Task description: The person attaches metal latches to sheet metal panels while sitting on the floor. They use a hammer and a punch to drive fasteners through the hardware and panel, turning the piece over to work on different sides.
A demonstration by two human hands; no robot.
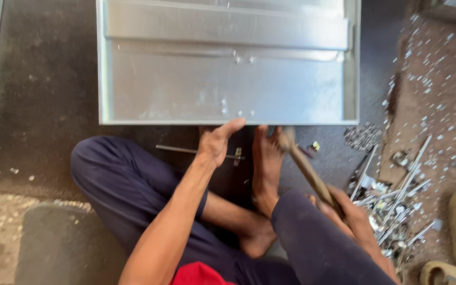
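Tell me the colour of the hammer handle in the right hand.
Brown wood, seen in the head view: hammer handle, right hand.

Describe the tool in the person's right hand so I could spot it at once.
Start at the big shiny sheet-metal tray on the dark floor. Below its near edge, right of the bare foot, a hammer slants down into the right hand. Its brown wooden handle sets it apart from the silvery metal scraps beside it.

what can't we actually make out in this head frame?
- Hammer head: motion-blurred, shape unclear.
- Right hand: partly hidden behind the knee; grip on the wooden handle only partly seen.
- Metal tray: top cut off by the frame edge.
- Left hand fingers: tips hidden at the tray edge.
- Scrap pile: pieces too small to identify.
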